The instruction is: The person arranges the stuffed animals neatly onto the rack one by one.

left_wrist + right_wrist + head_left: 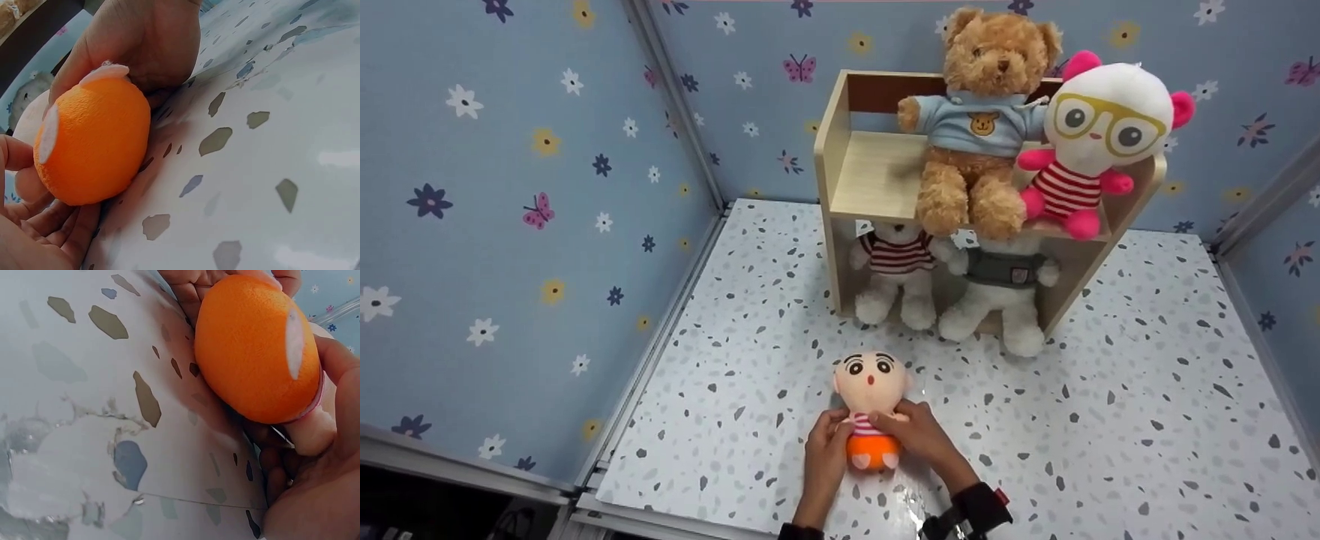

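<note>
A plush doll (872, 386) with a round pale head, striped top and orange shorts is at the front of the speckled table, face up toward the head camera. My left hand (826, 448) grips its body from the left, thumb on the striped top. From the other side my right hand (924, 435) holds it, its thumb also across the top. Both wrist views show the doll's orange bottom (98, 143) close over the tabletop, with fingers curled around its sides. Some fingers behind the doll are hidden.
Behind stands a two-tier wooden shelf (829, 161). A brown teddy bear (979, 124) and a pink-and-white plush (1087, 142) sit on top; a striped-shirt bear (896, 274) and a green-shirt bear (1001, 289) sit below. Flowered walls (510, 225) enclose the table (720, 405).
</note>
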Demonstrator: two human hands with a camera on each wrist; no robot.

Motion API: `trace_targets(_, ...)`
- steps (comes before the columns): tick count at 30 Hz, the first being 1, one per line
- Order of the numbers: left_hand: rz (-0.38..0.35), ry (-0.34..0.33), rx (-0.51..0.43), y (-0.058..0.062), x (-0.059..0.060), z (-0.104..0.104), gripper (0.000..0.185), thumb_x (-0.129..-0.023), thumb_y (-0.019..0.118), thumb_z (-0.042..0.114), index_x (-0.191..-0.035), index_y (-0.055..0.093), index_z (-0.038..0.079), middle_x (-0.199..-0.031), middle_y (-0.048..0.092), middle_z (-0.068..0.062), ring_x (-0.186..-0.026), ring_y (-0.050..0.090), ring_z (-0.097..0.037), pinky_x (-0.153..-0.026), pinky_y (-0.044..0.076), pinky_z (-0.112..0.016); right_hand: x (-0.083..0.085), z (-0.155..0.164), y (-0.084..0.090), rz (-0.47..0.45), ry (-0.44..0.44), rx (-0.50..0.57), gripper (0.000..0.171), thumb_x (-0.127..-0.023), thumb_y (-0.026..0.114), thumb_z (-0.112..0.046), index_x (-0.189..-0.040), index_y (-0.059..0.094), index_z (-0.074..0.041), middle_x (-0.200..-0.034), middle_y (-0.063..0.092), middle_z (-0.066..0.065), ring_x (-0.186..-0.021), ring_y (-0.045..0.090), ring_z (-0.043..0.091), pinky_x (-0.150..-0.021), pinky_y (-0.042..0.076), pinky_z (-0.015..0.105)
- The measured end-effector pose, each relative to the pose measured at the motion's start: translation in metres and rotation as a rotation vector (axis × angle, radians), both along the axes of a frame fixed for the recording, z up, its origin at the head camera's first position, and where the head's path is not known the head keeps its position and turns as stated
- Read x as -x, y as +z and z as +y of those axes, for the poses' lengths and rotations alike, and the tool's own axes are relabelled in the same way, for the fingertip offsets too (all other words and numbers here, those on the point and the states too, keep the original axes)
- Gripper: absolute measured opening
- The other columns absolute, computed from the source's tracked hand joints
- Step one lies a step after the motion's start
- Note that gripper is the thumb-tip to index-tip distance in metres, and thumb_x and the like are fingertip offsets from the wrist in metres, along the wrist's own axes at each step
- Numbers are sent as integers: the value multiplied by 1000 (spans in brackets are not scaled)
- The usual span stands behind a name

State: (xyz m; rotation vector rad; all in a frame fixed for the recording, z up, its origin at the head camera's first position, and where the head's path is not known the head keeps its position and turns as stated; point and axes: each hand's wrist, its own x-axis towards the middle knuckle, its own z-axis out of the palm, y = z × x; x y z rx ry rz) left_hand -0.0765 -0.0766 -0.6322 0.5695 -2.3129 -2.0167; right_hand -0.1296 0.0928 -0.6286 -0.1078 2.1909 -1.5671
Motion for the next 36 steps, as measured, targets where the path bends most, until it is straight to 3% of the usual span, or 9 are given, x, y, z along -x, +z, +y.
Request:
trace_targets(4, 5, -42, -31, 2, 1, -3, 24, -91, 61, 24, -112, 63, 12, -100, 73, -4, -91, 64, -11, -83, 47, -24, 1, 0, 2, 13, -9, 33, 41, -84, 68, -48, -104, 71, -13, -87, 71, 5, -77, 61, 16, -73, 46, 31)
trace_targets(7, 3, -98, -49, 19, 1, -7, 24, -93, 59, 20, -114, 62, 9, -104, 72, -6, -93, 65, -13, -82, 49, -25, 2, 0, 4, -9, -16, 63, 41, -87, 67, -44, -108, 70, -10, -90, 72, 6, -77, 62, 16, -72, 47, 30)
trace_targets(11, -4, -140, -28, 25, 10, -14, 22, -93, 59, 21, -113, 62, 13, -102, 72, -4, -86, 64, -17, -75, 52, -31, -1, 1, 25, -50, -16, 84, 41, -89, 65, -42, -112, 68, -9, -95, 72, 6, -82, 63, 17, -76, 48, 32)
trace_targets(14, 12, -147, -1, 17, 20, -20, 20, -92, 60, 25, -110, 63, 18, -100, 72, -2, -80, 62, -20, -67, 51, -32, -1, 3, 31, -62, -23, 89, 41, -88, 66, -42, -113, 68, -9, -97, 72, 6, -84, 64, 17, -78, 49, 33)
trace_targets(18, 67, -166, 64, 26, 35, -32, 22, -93, 59, 22, -113, 62, 14, -104, 72, -8, -84, 65, -19, -69, 51, -30, 4, 6, 11, -78, -49, 87, 45, -86, 66, -46, -114, 67, -12, -98, 72, 5, -85, 65, 17, -77, 50, 33)
trace_targets(25, 210, -153, 172, 55, 66, -53, 15, -94, 58, 18, -109, 63, 18, -102, 73, -7, -90, 68, -22, -82, 51, -36, 1, 11, 3, -74, -72, 91, 50, -81, 68, -54, -111, 68, -13, -96, 73, 5, -82, 66, 19, -74, 52, 32)
trace_targets(30, 299, -127, 224, 79, 85, -58, 13, -94, 60, 18, -105, 64, 20, -98, 73, -2, -87, 67, -13, -80, 52, -34, 0, 18, 6, -56, -73, 84, 50, -81, 69, -54, -113, 68, -16, -99, 72, 5, -86, 66, 19, -76, 51, 32)
trace_targets(36, 367, -50, 342, 110, 113, -60, 12, -90, 64, 21, -102, 66, 21, -93, 69, 4, -85, 65, -11, -80, 52, -35, -1, 28, 12, -39, -76, 108, 47, -82, 70, -47, -114, 66, -13, -98, 71, 7, -80, 64, 17, -67, 52, 30)
